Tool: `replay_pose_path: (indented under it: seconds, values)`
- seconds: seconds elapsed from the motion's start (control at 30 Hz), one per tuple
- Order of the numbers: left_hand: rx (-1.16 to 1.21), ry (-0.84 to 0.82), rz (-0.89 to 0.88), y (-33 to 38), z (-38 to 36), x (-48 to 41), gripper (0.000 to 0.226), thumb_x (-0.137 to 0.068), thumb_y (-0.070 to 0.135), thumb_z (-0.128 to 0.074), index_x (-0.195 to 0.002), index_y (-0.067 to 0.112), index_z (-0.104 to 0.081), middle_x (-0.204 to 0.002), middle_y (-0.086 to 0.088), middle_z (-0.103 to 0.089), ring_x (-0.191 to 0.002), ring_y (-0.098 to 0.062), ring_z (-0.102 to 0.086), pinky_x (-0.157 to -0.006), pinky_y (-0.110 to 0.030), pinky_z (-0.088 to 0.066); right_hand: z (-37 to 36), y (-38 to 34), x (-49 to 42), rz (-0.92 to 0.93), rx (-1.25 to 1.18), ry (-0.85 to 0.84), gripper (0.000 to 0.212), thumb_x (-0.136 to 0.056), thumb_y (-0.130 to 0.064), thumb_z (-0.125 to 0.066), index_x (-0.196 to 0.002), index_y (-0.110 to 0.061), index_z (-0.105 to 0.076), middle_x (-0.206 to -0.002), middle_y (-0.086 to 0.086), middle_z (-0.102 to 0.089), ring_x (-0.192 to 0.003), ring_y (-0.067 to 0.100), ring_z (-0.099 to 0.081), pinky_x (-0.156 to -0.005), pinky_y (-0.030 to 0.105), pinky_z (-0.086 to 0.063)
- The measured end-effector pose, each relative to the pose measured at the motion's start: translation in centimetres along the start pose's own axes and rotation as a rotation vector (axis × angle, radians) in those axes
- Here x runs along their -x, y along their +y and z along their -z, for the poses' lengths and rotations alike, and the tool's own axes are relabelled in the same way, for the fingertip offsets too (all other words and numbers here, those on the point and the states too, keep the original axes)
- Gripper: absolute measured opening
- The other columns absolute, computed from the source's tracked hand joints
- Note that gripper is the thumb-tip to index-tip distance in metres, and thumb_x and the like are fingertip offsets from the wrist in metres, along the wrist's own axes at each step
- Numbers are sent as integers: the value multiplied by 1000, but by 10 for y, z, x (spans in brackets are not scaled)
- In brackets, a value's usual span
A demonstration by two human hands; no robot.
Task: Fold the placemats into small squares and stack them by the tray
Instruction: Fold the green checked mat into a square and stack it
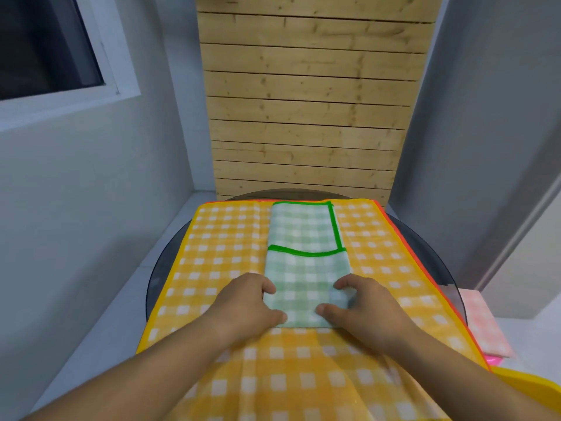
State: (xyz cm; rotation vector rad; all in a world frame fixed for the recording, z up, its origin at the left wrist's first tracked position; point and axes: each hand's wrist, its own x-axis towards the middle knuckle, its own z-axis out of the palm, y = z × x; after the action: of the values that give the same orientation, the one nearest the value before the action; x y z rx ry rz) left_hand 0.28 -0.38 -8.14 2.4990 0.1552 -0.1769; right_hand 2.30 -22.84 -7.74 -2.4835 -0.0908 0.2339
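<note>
Pinching the near end of the green mat [306, 259] with left hand [246, 302] and right hand [361, 305], likely to fold it smaller. Lying on the yellow mat [224, 247], mid surface [423, 253].

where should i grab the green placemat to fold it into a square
Take the green placemat by the two near corners of its short end, coming from the near side. It lies flat as a long strip running away from the person, so that end can likely be carried over to the far one. The left hand and right hand pinch there.
</note>
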Motion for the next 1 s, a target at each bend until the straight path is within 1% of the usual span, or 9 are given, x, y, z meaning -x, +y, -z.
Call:
replay_pose_path:
  seconds: [0.07,0.17,0.3,0.37,0.43,0.57,0.73,0.9,1.0]
  values:
    - [-27,31,5,3,-4,5,66,-77,55,-79,-132,30,-54,-117,13,-50,-110,-10,-54,-92,-25,-48,-8,-5,4,-8,105,16,72,-68,-73,-69,-124,-33,-47,-117,-8,-44,-96,14,-58,-80,30,-50]
    - [-76,44,6,8,-14,12,72,-78,66,-71,-135,30,-46,-134,8,-44,-112,-11,-53,-87,-25,-46,-23,-11,8,7,294,97,77,-69,-82,-56,-125,-31,-42,-113,-5,-38,-94,20,-57,-82,35,-51]
    - [-106,82,-8,6,-21,18,70,-84,68,-63,-139,30,-40,-134,7,-38,-105,-12,-55,-85,-28,-50,-32,-7,11,43,420,169,74,-74,-85,-42,-125,-31,-44,-111,-3,-37,-96,22,-52,-90,38,-44]
    - [-143,111,-11,4,-24,20,69,-86,70,-59,-140,31,-40,-133,7,-39,-113,-14,-53,-91,-30,-48,-34,-4,11,63,458,180,75,-76,-86,-37,-127,-31,-44,-114,-3,-38,-101,22,-51,-92,38,-40]
    - [-193,145,-18,2,-26,21,67,-85,73,-55,-138,37,-40,-127,8,-40,-120,-15,-44,-101,-31,-39,-34,-1,11,79,476,179,76,-76,-87,-35,-129,-33,-44,-116,-3,-39,-105,21,-49,-93,38,-37]
    - [-208,141,-5,-4,-25,24,60,-86,74,-51,-139,50,-36,-118,12,-33,-119,-12,-31,-101,-31,-24,-24,8,9,99,476,133,77,-77,-86,-38,-138,-40,-40,-132,-3,-37,-121,22,-43,-99,39,-32]
    - [-180,47,49,-13,-14,23,58,-92,64,-52,-146,55,-33,-122,13,-33,-124,-11,-31,-95,-30,-22,7,35,1,89,413,16,72,-77,-82,-46,-142,-53,-34,-146,-5,-31,-134,22,-34,-108,44,-27]
    - [-181,-37,82,-14,-4,20,55,-95,54,-55,-145,59,-32,-130,10,-35,-132,-16,-33,-105,-33,-26,21,53,-7,138,337,-90,60,-84,-69,-55,-140,-58,-35,-150,-10,-28,-136,20,-33,-112,48,-28]
    - [-161,-77,83,-17,0,19,56,-96,50,-57,-146,60,-33,-137,8,-35,-135,-17,-32,-105,-32,-26,26,59,-10,145,298,-146,58,-86,-63,-59,-140,-58,-37,-151,-10,-25,-136,20,-33,-112,50,-31]
